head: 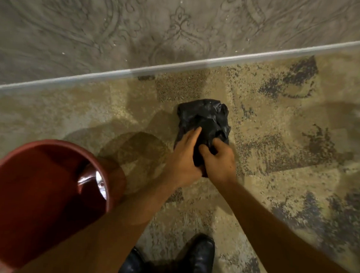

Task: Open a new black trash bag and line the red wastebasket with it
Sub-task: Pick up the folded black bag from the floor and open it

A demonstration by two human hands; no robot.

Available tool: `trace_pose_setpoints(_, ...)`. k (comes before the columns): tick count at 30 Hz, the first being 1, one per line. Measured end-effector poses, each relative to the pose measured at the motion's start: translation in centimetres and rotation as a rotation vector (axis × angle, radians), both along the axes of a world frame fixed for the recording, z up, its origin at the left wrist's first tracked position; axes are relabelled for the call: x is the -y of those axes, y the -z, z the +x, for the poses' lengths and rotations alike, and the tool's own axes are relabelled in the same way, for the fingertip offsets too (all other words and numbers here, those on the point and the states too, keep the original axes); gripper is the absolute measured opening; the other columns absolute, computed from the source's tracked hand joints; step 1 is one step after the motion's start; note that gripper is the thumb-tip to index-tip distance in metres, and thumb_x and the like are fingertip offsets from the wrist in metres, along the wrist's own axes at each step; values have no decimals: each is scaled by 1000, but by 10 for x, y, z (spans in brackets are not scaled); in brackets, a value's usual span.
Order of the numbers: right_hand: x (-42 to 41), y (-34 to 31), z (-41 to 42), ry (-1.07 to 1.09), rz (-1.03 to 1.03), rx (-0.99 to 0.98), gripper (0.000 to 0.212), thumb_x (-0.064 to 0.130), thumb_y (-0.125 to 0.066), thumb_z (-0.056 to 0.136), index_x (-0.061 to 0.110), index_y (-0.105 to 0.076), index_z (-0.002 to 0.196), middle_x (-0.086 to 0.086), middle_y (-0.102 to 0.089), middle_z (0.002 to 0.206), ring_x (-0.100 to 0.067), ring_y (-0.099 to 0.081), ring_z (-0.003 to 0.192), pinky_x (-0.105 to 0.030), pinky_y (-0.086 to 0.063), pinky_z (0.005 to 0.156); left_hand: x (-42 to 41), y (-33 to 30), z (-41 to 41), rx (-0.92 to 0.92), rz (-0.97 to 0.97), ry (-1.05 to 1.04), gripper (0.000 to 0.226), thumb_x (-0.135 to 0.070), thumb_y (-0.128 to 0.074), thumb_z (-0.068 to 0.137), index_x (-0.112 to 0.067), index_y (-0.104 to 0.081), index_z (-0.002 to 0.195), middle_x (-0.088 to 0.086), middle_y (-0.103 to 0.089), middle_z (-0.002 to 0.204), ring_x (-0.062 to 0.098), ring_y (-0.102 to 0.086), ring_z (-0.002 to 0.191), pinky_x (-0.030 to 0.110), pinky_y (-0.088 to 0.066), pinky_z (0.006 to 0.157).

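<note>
A crumpled black trash bag (206, 119) hangs bunched above the carpet in the middle of the view. My left hand (184, 155) grips its lower left side, fingers stretched up over the plastic. My right hand (218, 158) pinches the bag's lower right part, thumb and fingers closed on the folds. The red wastebasket (32, 200) stands at the lower left with its mouth facing up. A shiny patch shows inside it near the right wall. My left forearm crosses over its right rim. The bag is to the right of the basket, apart from it.
A beige carpet with dark blotches (279, 164) covers the floor. A pale baseboard (180, 64) runs diagonally below a grey patterned wall (118, 25). My black shoes (196, 259) are at the bottom middle.
</note>
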State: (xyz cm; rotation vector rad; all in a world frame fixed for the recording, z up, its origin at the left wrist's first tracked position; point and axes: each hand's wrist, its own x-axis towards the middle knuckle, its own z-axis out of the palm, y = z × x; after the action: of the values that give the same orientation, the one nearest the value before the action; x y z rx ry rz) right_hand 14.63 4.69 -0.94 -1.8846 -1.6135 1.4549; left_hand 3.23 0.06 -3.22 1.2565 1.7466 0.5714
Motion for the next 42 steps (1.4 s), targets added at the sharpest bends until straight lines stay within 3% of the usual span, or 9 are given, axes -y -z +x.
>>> trace_pose_setpoints(8,10,-165,-17,444,-264,-446,15,15,-59,96,1,-65,98,-16,-73,97,-32,-72,90,-53,-59,84,27,-155,-13,-151,133,160,135,-73,-75,61,-22,4,159,2,-10,168,20,-14,154,40,-22,122)
trace_pose_setpoints(13,-6,-247,-21,641,-457,-696,31,35,-50,102,11,-69,104,-14,-75,99,-30,-73,89,-49,-60,81,21,-229,-28,-151,278,101,70,-30,-65,89,-15,-38,152,10,-47,150,24,-45,136,39,-38,114)
trace_pose_setpoints(16,-9,-279,-16,579,-418,-788,36,40,-35,106,14,-59,110,-8,-72,98,-22,-74,81,-40,-60,74,12,-276,-36,-3,309,-158,50,-5,-62,87,-16,-58,136,4,-65,130,16,-60,119,30,-47,104)
trace_pose_setpoints(18,-3,-301,-12,505,-271,-753,14,17,-38,105,18,-50,113,-10,-63,110,-24,-72,91,-38,-57,80,9,-311,-43,110,300,-326,37,-2,-61,89,-20,-65,121,-6,-71,113,1,-64,106,17,-49,94)
trace_pose_setpoints(21,10,-304,-5,109,-82,-579,42,-11,-51,94,16,-49,126,-11,-63,116,-17,-66,104,-35,-54,87,2,-329,-49,262,192,-427,33,-7,-69,86,-27,-64,112,-17,-69,102,-11,-64,96,10,-49,88)
trace_pose_setpoints(26,12,-322,-3,-112,95,-248,15,10,-66,91,22,-73,95,-1,-77,91,-23,-74,87,-50,-60,81,2,-352,-75,500,-3,-445,39,-15,-83,76,-25,-68,111,-5,-74,106,11,-70,98,27,-56,85)
trace_pose_setpoints(33,5,-334,12,-66,-22,-371,32,10,-46,104,18,-66,81,5,-72,71,-8,-67,65,-23,-52,61,12,-345,-105,563,-97,-665,11,-16,-62,96,-13,-68,87,-1,-71,75,2,-71,62,11,-49,50)
trace_pose_setpoints(39,7,-326,31,363,-113,-549,24,18,-46,104,1,-63,100,-21,-66,98,-32,-61,93,-52,-50,91,23,-319,-114,398,-136,-816,33,-9,-62,95,4,-57,125,10,-62,106,22,-66,91,8,-48,52)
trace_pose_setpoints(42,8,-328,34,425,-117,-556,20,14,-46,103,7,-62,92,-9,-68,89,-22,-67,80,-49,-52,86,20,-326,-106,357,19,-775,47,-22,-68,90,-11,-53,134,3,-62,123,21,-61,115,22,-53,86)
